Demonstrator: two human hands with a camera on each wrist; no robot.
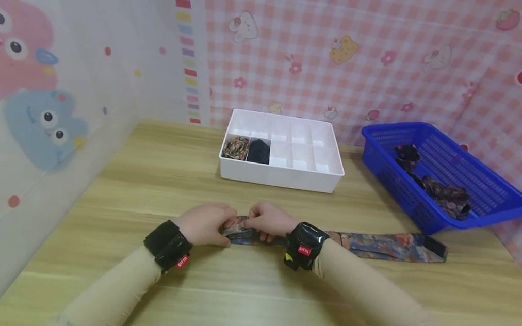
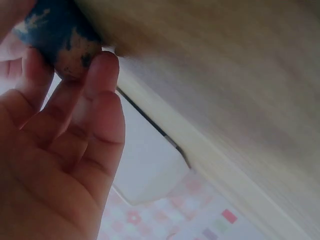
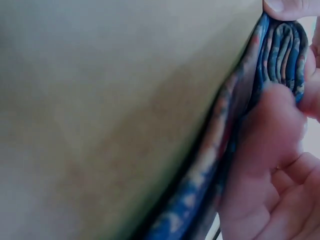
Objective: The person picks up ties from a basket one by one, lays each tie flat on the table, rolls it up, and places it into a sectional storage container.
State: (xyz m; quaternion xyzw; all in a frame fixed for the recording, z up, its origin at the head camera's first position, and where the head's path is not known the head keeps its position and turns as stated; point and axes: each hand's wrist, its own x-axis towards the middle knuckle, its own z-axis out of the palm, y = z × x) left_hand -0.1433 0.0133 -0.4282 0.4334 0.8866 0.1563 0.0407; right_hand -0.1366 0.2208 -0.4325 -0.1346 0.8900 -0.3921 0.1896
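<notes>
Red tags (image 1: 304,250) on the black wristbands (image 1: 167,245) bear white letters, not clearly legible.

A white compartmented box (image 1: 280,176) stands on the wood-grain tabletop (image 1: 158,164), just above the head view's centre; at its eight o'clock, adjoining compartments hold a patterned roll (image 1: 236,148) and a dark roll (image 1: 259,151). At three o'clock, a blue perforated basket (image 1: 394,182) contains dark crumpled cloth (image 1: 446,195). Pink checked sheeting (image 1: 371,17) hangs at one o'clock; white sheeting (image 1: 129,22) bears a pink cartoon figure (image 1: 27,70) at ten, a blue one (image 1: 43,149) at nine.
</notes>
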